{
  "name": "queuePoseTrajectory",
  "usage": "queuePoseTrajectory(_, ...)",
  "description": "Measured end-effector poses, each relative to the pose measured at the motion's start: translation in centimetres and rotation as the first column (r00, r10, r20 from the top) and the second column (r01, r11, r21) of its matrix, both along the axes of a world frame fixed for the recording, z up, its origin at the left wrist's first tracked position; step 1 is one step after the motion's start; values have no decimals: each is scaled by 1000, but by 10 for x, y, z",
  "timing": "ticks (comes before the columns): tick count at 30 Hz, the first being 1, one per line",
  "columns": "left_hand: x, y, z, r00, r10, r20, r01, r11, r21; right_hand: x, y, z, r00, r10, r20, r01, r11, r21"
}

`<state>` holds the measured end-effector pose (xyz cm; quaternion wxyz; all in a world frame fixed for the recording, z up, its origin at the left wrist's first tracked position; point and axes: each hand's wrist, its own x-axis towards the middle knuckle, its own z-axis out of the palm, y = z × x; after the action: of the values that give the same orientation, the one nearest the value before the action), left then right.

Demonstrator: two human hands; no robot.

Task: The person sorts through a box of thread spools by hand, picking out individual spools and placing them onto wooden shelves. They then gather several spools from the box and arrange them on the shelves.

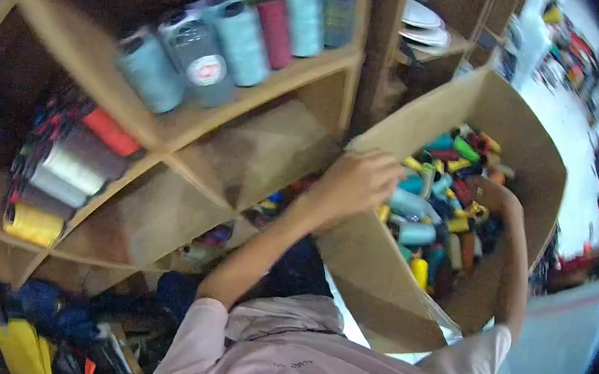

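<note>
A large open cardboard box (427, 124) stands in front of me, tilted in the view and holding many thread spools (413, 235) in teal, yellow, green, brown and dark red. My left hand (367, 183) is at the box's left edge, its fingers curled over the cardboard and somewhat blurred. Inside the box, my right hand (489, 195) reaches down among the spools near the right wall. Its fingers are mostly hidden, so whether it grasps a spool cannot be made out.
Wooden shelving (250, 99) on the left carries large thread cones (242, 42) in light blue, grey and dark red. More cones (74, 167) lie stacked in a lower compartment. White round items (424, 23) sit on another shelf. Yellow packaging (22, 347) and clutter lie at lower left.
</note>
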<state>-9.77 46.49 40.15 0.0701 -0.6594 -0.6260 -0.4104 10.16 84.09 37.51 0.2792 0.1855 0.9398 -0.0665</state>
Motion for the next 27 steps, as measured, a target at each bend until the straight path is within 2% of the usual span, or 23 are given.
queuePoseTrajectory(2, -5, 28, -4, 996, -78, 30, 81, 990, -113, 1, -3, -17, 989, 148, 22, -150, 980, 129)
queuePoseTrajectory(4, -6, 60, -8, 989, -148, 15, 147, 959, -242, -5, 2, -35, 972, 210, 103, -219, 971, 95)
queuePoseTrajectory(7, -1, 105, -3, 967, -230, -111, 161, 885, -438, -5, 4, -51, 989, 144, 36, -146, 988, 54)
queuePoseTrajectory(9, -1, 134, -29, 943, -322, -81, 238, 826, -511, -4, -16, -38, 991, 129, -40, -126, 990, 64)
queuePoseTrajectory(10, -3, 147, -44, 937, -343, -67, 263, 819, -511, -1, -15, -48, 989, 126, -82, -123, 991, 43)
queuePoseTrajectory(11, -8, 157, -58, 920, -390, -42, 263, 693, -671, 2, -34, -39, 997, 44, -69, -42, 998, 40)
queuePoseTrajectory(12, -12, 162, -67, 902, -431, -11, 247, 538, -806, 0, -33, -54, 997, 60, 44, -63, 996, 65)
queuePoseTrajectory(13, -20, 159, -72, 906, -420, 43, 275, 511, -814, -3, -34, -66, 984, 74, 160, -88, 993, 81)
queuePoseTrajectory(14, -28, 152, -78, 909, -405, 102, 306, 479, -823, 0, -33, -75, 983, 60, 174, -71, 996, 60)
queuePoseTrajectory(15, -29, 146, -82, 900, -419, 123, 326, 456, -828, 1, -35, -79, 965, 105, 242, -104, 994, -16)
queuePoseTrajectory(17, -25, 136, -82, 922, -328, -208, -22, 490, -872, 1, -35, -92, 940, 145, 308, -114, 987, -117)
queuePoseTrajectory(19, -12, 129, -81, 910, -368, -193, -20, 424, -905, -4, -38, -104, 868, 147, 473, -113, 989, -101)
queuePoseTrajectory(21, 0, 128, -77, 899, -397, -187, -33, 364, -931, -4, -43, -98, 896, 149, 418, -96, 985, -145)
queuePoseTrajectory(23, 12, 132, -75, 893, -446, -56, 151, 415, -897, -8, -56, -84, 919, 194, 343, -169, 980, -102)
queuePoseTrajectory(25, 11, 133, -78, 874, -481, -71, 160, 422, -893, -13, -57, -89, 915, 222, 336, -188, 973, -131)
queuePoseTrajectory(27, 7, 133, -78, 876, -464, -133, 112, 465, -878, -10, -60, -85, 940, 178, 290, -125, 973, -192)
